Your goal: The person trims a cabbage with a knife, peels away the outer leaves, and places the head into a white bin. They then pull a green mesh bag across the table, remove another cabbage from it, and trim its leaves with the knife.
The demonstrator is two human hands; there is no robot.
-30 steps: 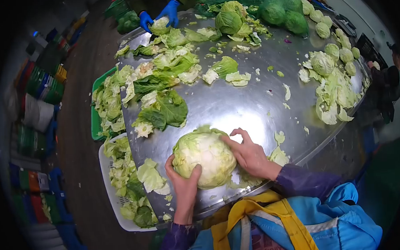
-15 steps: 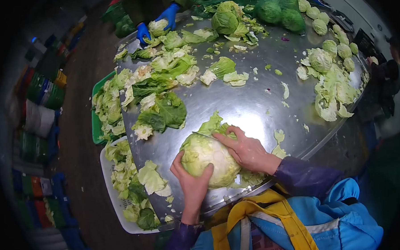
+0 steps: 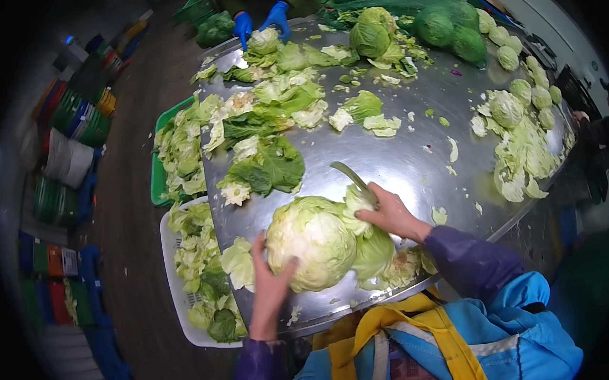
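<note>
A big pale-green cabbage (image 3: 310, 241) lies on the steel table (image 3: 391, 155) near its front edge. My left hand (image 3: 269, 286) presses against the cabbage's near left side, fingers spread on it. At the cabbage's upper right, my right hand (image 3: 390, 213) grips a knife (image 3: 350, 176) whose blade points up and to the left. A loosened outer leaf (image 3: 374, 251) hangs off the cabbage's right side under that hand.
Cut leaves (image 3: 268, 127) cover the table's left half. A green crate (image 3: 156, 186) and a white crate (image 3: 166, 254) of scraps stand by its left edge. Trimmed heads (image 3: 538, 97) sit at the right, netted cabbages (image 3: 450, 26) at the back. Another person's blue-gloved hands (image 3: 259, 19) hold a head.
The cabbage has rolled slightly left and an outer leaf has come away on its right. My right hand lifted off the head and the knife blade now shows above it.
</note>
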